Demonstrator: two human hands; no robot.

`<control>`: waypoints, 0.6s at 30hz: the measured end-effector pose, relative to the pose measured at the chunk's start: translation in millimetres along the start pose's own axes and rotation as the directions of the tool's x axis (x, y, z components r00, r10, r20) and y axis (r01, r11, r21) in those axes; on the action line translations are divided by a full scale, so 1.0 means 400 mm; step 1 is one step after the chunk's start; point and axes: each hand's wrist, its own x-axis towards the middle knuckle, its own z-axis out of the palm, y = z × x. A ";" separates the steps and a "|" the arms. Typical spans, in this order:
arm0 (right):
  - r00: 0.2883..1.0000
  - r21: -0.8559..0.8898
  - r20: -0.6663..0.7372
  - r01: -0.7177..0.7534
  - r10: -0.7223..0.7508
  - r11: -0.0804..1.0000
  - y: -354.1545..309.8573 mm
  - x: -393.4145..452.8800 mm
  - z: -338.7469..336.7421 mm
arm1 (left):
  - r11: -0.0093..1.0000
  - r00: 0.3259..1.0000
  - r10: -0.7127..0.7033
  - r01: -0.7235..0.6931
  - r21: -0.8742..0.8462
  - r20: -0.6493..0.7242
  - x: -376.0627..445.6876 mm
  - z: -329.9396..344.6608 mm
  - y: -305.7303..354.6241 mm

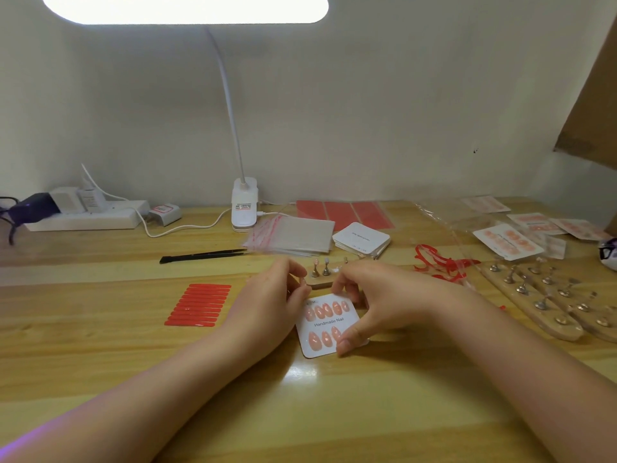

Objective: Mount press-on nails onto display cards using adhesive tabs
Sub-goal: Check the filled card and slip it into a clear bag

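A white display card (329, 325) printed "Handmade Nail" lies on the wooden table (133, 355), with several peach press-on nails stuck on it in two rows. My left hand (273, 305) hovers at the card's upper left corner and pinches a small pale nail (303, 283) between thumb and fingertips. My right hand (374, 302) covers the card's right side; its thumb presses the lower right corner and its fingers curl over the top edge. Just behind the card stands a small wooden nail holder (317, 281) with metal pegs. A strip sheet of red adhesive tabs (200, 305) lies left of my hands.
Black tweezers (203, 255), clear bags (293, 235), a stack of blank cards (360, 240) and red tab sheets (344, 213) lie behind. Lamp base (244, 208) and power strip (83, 217) sit by the wall. Wooden peg boards (551, 302), finished cards (507, 242) and red liner scraps (440, 262) lie right.
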 end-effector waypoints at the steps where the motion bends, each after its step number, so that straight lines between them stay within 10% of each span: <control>1: 1.000 0.006 -0.005 0.001 -0.001 1.000 0.001 -0.001 0.000 | 1.000 1.000 -0.005 0.005 -0.028 -0.008 0.001 0.002 -0.002; 8: 0.976 -0.006 -0.208 0.069 -0.069 0.998 -0.018 0.008 0.036 | 0.977 0.977 0.097 -0.129 -0.169 -0.188 0.010 -0.012 -0.007; 11: 0.962 0.272 -0.273 0.081 -0.003 0.959 -0.037 0.010 0.046 | 0.952 0.941 0.146 -0.217 -0.214 -0.307 0.023 -0.032 -0.015; 18: 0.989 0.915 -0.144 0.119 0.037 0.386 -0.067 0.016 0.028 | 0.836 0.889 0.078 -0.305 -0.457 -0.451 0.049 -0.085 -0.014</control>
